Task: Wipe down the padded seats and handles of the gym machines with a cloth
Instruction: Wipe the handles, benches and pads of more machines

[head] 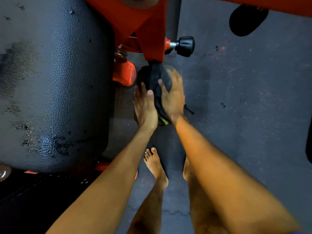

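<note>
A dark cloth (156, 78) with a yellow-green edge lies draped over a black roller pad (143, 73) below the orange machine frame (145, 31). My left hand (146, 105) lies on the pad's left side, fingers straight, thumb on the cloth. My right hand (173, 93) presses the cloth onto the pad from the right, fingers spread over its top. Most of the roller pad is hidden under the cloth and my hands. A large black padded seat (55, 81) with wet streaks fills the left.
A black adjustment knob (184, 46) sticks out to the right of the frame, above my hands. Another black pad (248, 21) shows at the top right. My bare feet (154, 164) stand on the grey rubber floor (244, 107), which stretches open to the right.
</note>
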Tool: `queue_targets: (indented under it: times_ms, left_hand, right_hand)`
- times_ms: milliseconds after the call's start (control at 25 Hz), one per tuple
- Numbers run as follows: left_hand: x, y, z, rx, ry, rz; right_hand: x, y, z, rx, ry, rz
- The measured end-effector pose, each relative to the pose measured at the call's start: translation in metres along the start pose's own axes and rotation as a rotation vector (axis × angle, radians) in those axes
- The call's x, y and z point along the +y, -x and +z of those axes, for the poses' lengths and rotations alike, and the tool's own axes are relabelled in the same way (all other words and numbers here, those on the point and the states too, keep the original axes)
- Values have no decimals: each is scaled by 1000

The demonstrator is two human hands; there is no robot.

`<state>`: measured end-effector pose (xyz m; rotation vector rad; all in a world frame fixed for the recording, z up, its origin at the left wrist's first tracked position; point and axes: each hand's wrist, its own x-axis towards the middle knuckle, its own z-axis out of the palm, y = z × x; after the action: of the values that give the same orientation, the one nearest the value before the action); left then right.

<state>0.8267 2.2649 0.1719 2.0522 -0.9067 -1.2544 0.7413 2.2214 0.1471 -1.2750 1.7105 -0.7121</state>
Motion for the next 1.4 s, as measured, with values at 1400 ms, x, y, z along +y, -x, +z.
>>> queue_targets:
  times_ms: [1400]
  left_hand:
    - [-4,-22,-18,-17,265,-107]
  right_hand:
    - [-4,21,18,167,200,-45]
